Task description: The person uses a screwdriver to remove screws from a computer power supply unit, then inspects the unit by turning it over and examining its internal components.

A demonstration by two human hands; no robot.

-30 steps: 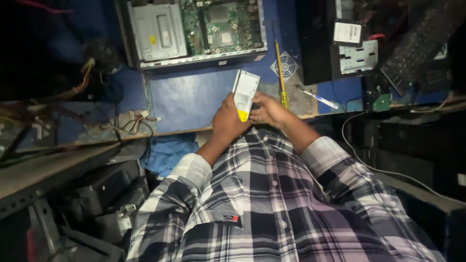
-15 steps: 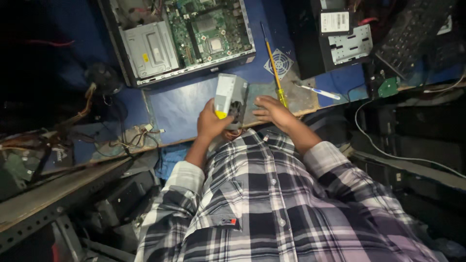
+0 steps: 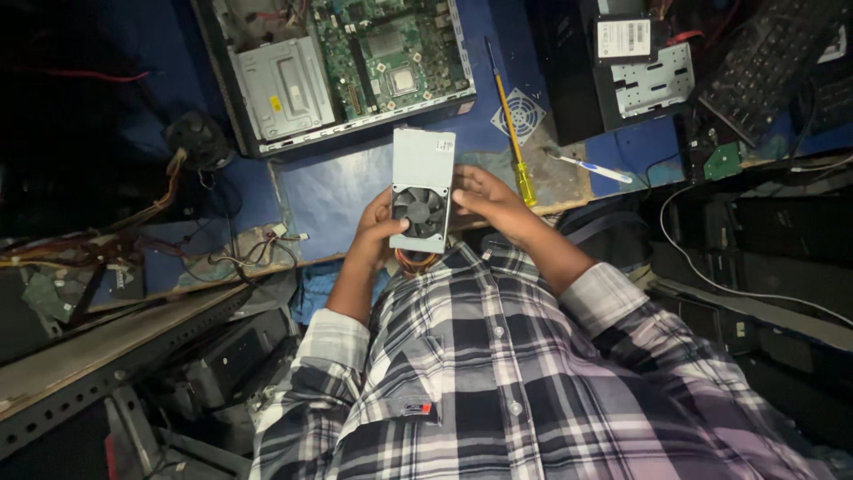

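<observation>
We see an open computer case (image 3: 342, 67) lying flat at the far edge of the blue tabletop (image 3: 329, 191); inside it sit a green circuit board (image 3: 391, 49) and a silver drive cage (image 3: 283, 87). A second dark case (image 3: 622, 71) with a perforated metal plate stands to the right of it.

Compared with half a second ago, the power supply unit (image 3: 421, 189) has been turned so that its round black fan now faces us, where before we saw mostly a plain grey side with a yellow patch near the bottom.

The unit is a grey metal box, held upright above the near edge of the tabletop, just in front of the checked shirt. Orange and yellow wires (image 3: 416, 261) hang from its lower end. Our left hand (image 3: 378, 233) has its fingers clamped on the left side and lower edge. Our right hand (image 3: 484, 197) grips the right side, fingers closed on the casing, though how far they wrap behind we cannot tell.

A yellow-handled screwdriver (image 3: 514, 124) lies just beside the right hand, with a white pen (image 3: 590, 167) near it.
</observation>
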